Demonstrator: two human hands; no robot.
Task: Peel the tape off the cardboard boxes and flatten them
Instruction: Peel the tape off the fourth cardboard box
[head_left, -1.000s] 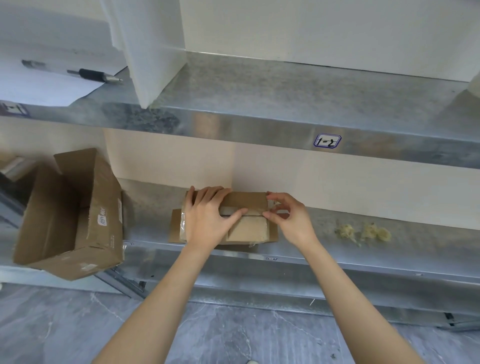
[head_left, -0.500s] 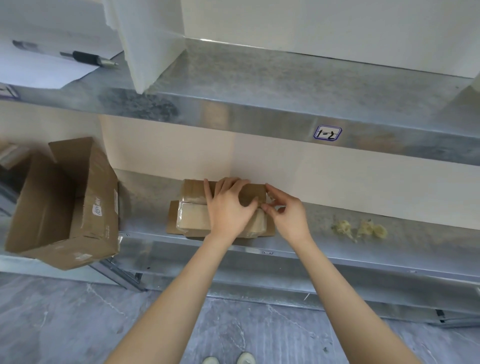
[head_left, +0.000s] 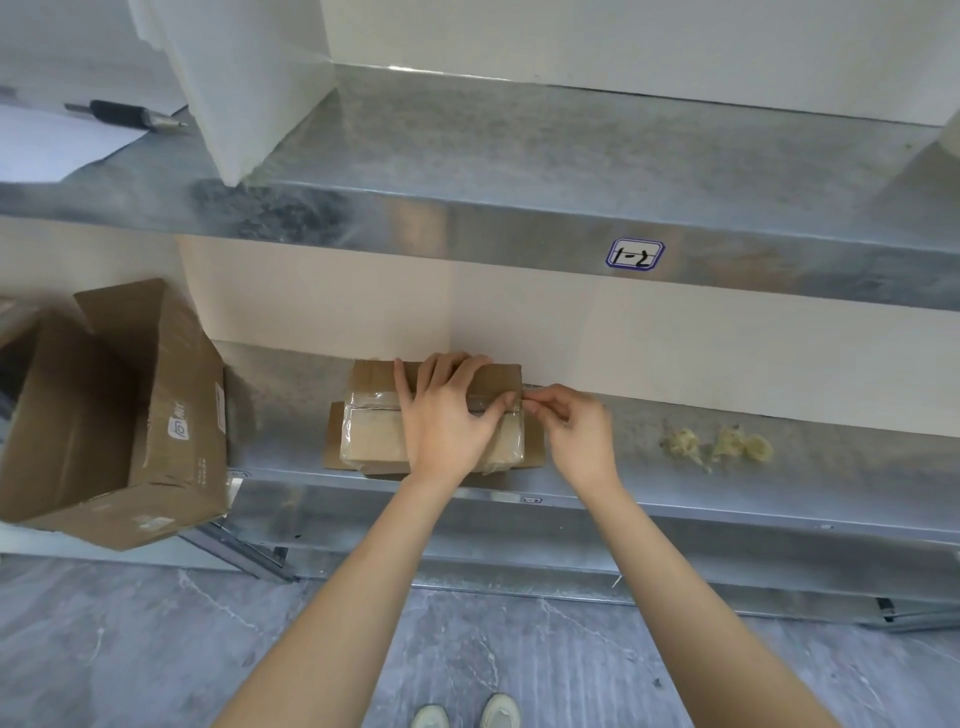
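A small cardboard box (head_left: 371, 434) wrapped in clear tape sits on a flat piece of cardboard (head_left: 332, 449) on the lower metal shelf (head_left: 675, 483). My left hand (head_left: 447, 421) lies flat across the box top, fingers straight and pressing it down. At the box's right end my right hand (head_left: 576, 431) pinches the end of the clear tape (head_left: 511, 408) between thumb and fingertips. The box's right half is hidden under my hands.
A large open cardboard box (head_left: 119, 415) stands tilted at the shelf's left end. Balls of peeled tape (head_left: 719, 447) lie on the shelf to the right. On the upper shelf (head_left: 519, 166) are a white sheet, a pen (head_left: 122, 114) and a white block (head_left: 244, 78).
My left hand slid right along the box top, uncovering its left half. My right hand has closed on the tape at the box's right end. The view shifted slightly.
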